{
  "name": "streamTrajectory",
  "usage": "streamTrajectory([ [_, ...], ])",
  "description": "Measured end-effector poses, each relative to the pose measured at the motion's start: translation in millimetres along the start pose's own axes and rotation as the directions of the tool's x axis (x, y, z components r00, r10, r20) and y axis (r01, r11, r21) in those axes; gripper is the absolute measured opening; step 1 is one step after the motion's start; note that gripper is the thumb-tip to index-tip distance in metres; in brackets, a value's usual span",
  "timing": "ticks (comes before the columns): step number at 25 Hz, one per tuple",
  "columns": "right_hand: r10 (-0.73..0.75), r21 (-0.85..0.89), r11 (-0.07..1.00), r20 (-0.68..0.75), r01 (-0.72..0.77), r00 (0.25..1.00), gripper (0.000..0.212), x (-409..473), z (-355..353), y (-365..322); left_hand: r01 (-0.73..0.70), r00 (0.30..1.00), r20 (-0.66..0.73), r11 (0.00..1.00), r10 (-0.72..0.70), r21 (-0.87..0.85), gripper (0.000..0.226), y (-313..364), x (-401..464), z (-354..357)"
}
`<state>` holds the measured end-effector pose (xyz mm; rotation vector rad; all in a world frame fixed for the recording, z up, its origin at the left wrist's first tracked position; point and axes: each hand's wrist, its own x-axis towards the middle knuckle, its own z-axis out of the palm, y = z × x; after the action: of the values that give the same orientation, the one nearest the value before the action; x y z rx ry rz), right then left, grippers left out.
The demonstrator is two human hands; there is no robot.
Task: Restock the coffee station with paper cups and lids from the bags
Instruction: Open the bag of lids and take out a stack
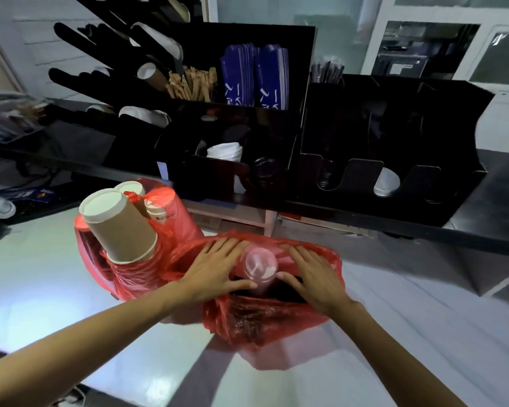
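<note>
A red plastic bag (265, 321) stands open in front of me, with a sleeve of stacked cups or lids wrapped in clear film (260, 267) poking up out of it. My left hand (215, 270) and my right hand (313, 274) lie with spread fingers on the bag's rim, one on each side of that sleeve. To the left a second red bag (124, 271) holds stacks of brown paper cups (118, 224) with white bases up. The black coffee station organiser (235, 136) stands behind on a dark counter.
A second black organiser (394, 142) at the right has U-shaped slots, one showing a white lid (387, 182). Blue sleeves (254, 76), wooden stirrers (193, 83) and slanted black cup tubes (100, 54) fill the upper left. The bags rest on a pale glossy surface (41, 289).
</note>
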<state>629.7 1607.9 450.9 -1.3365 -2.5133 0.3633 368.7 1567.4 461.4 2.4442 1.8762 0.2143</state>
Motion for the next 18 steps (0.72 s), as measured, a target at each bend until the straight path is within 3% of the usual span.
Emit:
streamTrajectory([
  [2, 0.046, 0.130, 0.991, -0.040, -0.040, 0.998, 0.068, 4.7, -2.5, -0.1, 0.023, 1.000, -0.002, 0.994, -0.024, -0.107, 0.095, -6.5, 5.5, 0.5],
  [4, 0.058, 0.241, 0.970, -0.120, -0.027, 0.991, 0.063, 7.6, -0.6, 1.0, -0.039, 0.993, -0.120, 0.972, 0.011, -0.232, 0.079, -13.0, 9.0, 2.2],
  [7, 0.071, 0.278, 0.960, -0.148, -0.027, 0.986, 0.065, 10.5, 3.9, 5.0, -0.106, 0.974, -0.222, 0.938, 0.032, -0.330, 0.073, -21.7, 13.8, 3.3],
  [12, 0.164, 0.155, 0.974, 0.003, -0.162, 0.986, 0.069, 25.8, 16.9, 11.0, 0.008, 0.995, 0.101, 0.982, 0.011, -0.191, 0.086, -29.7, 25.5, 10.2],
  [18, 0.263, 0.192, 0.935, 0.191, -0.299, 0.946, 0.099, 27.5, 42.1, 32.8, 0.161, 0.919, 0.390, 0.959, -0.059, -0.234, 0.099, -37.3, 33.5, 28.3],
])
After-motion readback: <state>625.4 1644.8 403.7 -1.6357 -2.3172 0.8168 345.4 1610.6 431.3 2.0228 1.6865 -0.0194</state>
